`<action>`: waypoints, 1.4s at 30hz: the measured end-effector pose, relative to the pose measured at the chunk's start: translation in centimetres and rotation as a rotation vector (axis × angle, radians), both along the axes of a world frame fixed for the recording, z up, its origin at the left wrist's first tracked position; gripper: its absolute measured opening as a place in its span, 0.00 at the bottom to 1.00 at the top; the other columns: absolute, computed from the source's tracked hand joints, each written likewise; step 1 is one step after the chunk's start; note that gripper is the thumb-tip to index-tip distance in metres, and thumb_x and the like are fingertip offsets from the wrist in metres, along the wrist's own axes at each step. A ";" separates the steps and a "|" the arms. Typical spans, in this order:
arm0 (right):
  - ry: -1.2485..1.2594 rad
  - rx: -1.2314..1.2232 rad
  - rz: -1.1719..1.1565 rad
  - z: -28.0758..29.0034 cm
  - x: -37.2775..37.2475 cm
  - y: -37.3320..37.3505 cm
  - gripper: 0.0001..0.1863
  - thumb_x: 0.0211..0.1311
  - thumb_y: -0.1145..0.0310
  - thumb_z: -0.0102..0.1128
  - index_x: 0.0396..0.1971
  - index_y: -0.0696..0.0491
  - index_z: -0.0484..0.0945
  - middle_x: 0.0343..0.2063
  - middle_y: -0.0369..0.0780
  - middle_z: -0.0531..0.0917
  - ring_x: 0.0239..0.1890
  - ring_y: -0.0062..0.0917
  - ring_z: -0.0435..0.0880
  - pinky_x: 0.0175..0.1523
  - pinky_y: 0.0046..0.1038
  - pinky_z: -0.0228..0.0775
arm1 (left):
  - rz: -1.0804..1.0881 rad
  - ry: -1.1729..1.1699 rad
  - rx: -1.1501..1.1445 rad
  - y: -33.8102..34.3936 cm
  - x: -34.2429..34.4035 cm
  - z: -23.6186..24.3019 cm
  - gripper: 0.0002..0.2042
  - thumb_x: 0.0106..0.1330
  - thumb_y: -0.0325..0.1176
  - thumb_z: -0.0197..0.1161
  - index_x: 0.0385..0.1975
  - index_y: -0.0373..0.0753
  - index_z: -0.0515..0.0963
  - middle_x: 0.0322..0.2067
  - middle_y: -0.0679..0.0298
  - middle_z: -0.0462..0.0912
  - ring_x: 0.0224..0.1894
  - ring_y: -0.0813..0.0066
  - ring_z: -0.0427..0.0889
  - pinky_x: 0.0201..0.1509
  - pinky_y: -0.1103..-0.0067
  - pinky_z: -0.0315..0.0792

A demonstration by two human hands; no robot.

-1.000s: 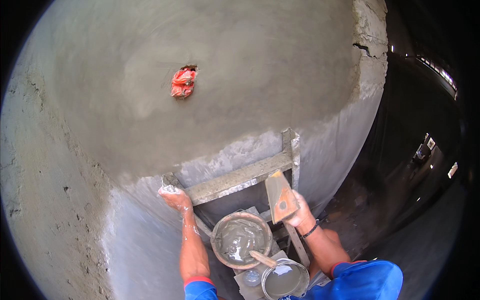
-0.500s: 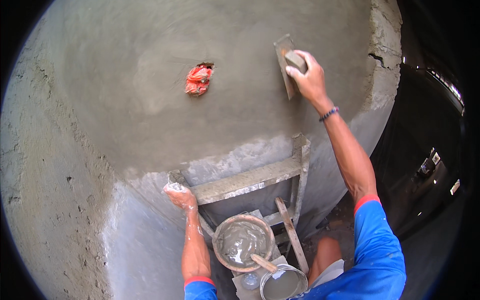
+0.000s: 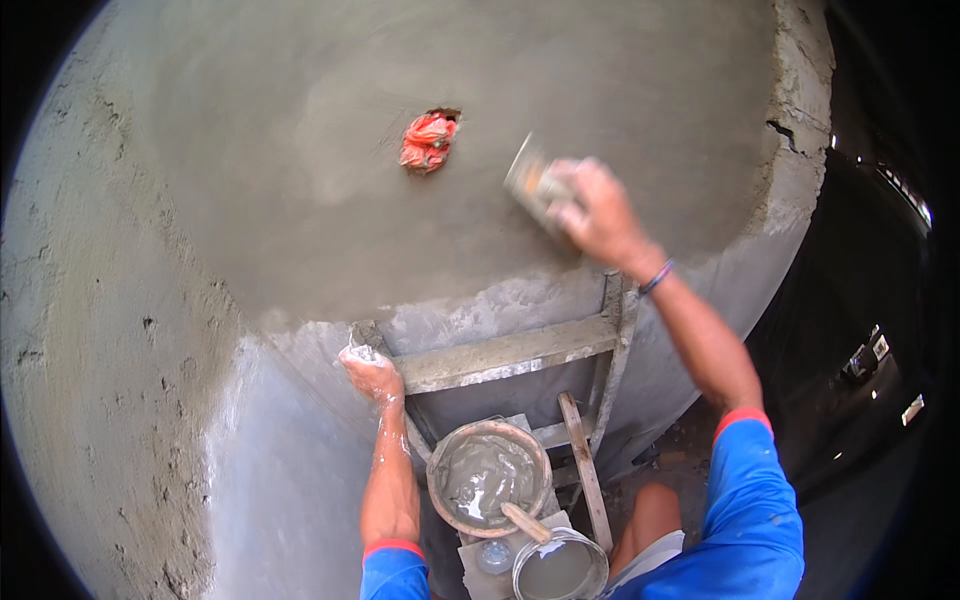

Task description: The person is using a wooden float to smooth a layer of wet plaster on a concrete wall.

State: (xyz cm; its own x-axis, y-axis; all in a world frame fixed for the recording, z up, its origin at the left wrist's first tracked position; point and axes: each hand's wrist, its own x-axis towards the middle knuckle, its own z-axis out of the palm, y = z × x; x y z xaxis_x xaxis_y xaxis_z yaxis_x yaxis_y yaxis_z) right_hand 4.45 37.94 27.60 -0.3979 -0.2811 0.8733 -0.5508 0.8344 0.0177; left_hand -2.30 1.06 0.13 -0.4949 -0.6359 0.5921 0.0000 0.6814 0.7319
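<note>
My right hand (image 3: 598, 215), blurred by motion, grips a steel trowel (image 3: 532, 188) flat against the damp grey plaster wall (image 3: 280, 180), right of and below an opening stuffed with crumpled orange plastic (image 3: 428, 142). My left hand (image 3: 372, 372), smeared with white, is closed at the top left of a plaster-spattered wooden ladder-like frame (image 3: 500, 355); whatever lies inside its fingers is unclear. Below, between my forearms, a round tub (image 3: 485, 470) holds wet grey mortar, with a wooden handle (image 3: 525, 520) lying over its rim.
Beside the tub are a bucket of grey liquid (image 3: 555, 570) and a small translucent round object (image 3: 495, 555). A wooden slat (image 3: 585, 470) leans at their right. Rough wall (image 3: 110, 330) runs along the left; a cracked edge (image 3: 795, 140) borders a dark interior on the right.
My right hand rose from beside the tub to press the trowel on the wall, then moved down and leftward across the plaster. My left hand remains at the frame.
</note>
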 end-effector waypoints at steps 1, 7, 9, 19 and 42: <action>0.103 -0.042 -0.051 3.7 0.2 1.4 0.22 0.52 0.72 0.67 0.50 0.56 0.78 0.51 0.47 0.81 0.53 0.42 0.79 0.59 0.38 0.72 | -0.008 -0.012 0.000 0.1 0.0 0.1 0.31 0.58 0.26 0.64 0.62 0.28 0.61 0.50 0.39 0.75 0.50 0.38 0.77 0.54 0.55 0.69; 0.209 -0.057 -0.240 14.3 -2.6 5.6 0.24 0.57 0.68 0.66 0.54 0.55 0.77 0.51 0.47 0.81 0.54 0.43 0.80 0.58 0.36 0.71 | -0.056 -0.046 0.083 1.0 0.0 0.2 0.29 0.58 0.26 0.64 0.60 0.29 0.63 0.49 0.40 0.76 0.50 0.39 0.77 0.53 0.54 0.69; 0.242 0.048 -0.225 10.3 -4.4 3.7 0.21 0.57 0.66 0.65 0.51 0.51 0.76 0.45 0.47 0.79 0.49 0.46 0.78 0.55 0.41 0.72 | -0.028 0.007 0.021 0.7 0.0 -0.1 0.29 0.58 0.26 0.64 0.61 0.30 0.63 0.48 0.41 0.76 0.50 0.39 0.77 0.53 0.55 0.69; -0.220 0.419 -0.118 -16.2 -2.2 -4.7 0.29 0.48 0.71 0.68 0.54 0.54 0.73 0.41 0.44 0.74 0.46 0.37 0.74 0.46 0.38 0.65 | -0.053 0.040 0.077 1.1 -0.1 -0.2 0.24 0.55 0.23 0.62 0.53 0.32 0.67 0.44 0.44 0.77 0.47 0.39 0.77 0.51 0.55 0.69; 0.147 0.079 -0.143 -4.7 -3.0 -4.0 0.30 0.48 0.73 0.68 0.55 0.54 0.73 0.43 0.45 0.77 0.48 0.39 0.75 0.51 0.38 0.66 | -0.092 0.121 0.066 1.4 0.2 1.0 0.20 0.56 0.23 0.62 0.49 0.33 0.67 0.42 0.47 0.76 0.48 0.42 0.76 0.52 0.57 0.69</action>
